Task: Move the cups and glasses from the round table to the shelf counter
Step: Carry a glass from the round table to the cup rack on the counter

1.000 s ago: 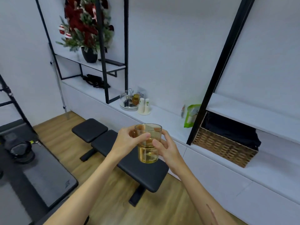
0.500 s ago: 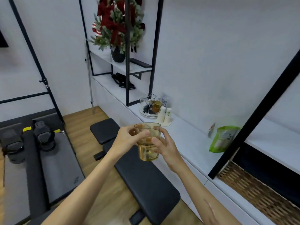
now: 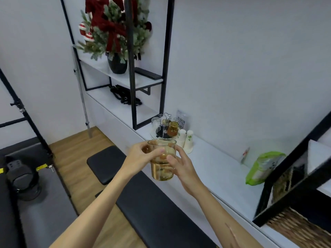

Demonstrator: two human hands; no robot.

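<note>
I hold an amber glass (image 3: 162,171) in the air with both hands, above a black padded bench. My left hand (image 3: 139,156) grips its left side near the rim. My right hand (image 3: 180,165) wraps its right side. Beyond the glass runs the white shelf counter (image 3: 215,169). On that counter stands a round tray with a wire rack (image 3: 163,129), holding a clear glass (image 3: 155,122) and another amber glass (image 3: 173,128). Beside the tray stand white paper cups (image 3: 188,142) upside down. The round table is out of view.
A black bench (image 3: 146,204) lies between me and the counter. A green bag (image 3: 261,167) and a wicker basket (image 3: 293,226) sit on the counter to the right. Black frame posts (image 3: 131,68) rise from it. A potted festive plant (image 3: 116,38) stands on the upper shelf.
My view has swung left and closer to the counter; the tray with glasses now sits just beyond the held glass. Both hands keep the same hold on the glass.
</note>
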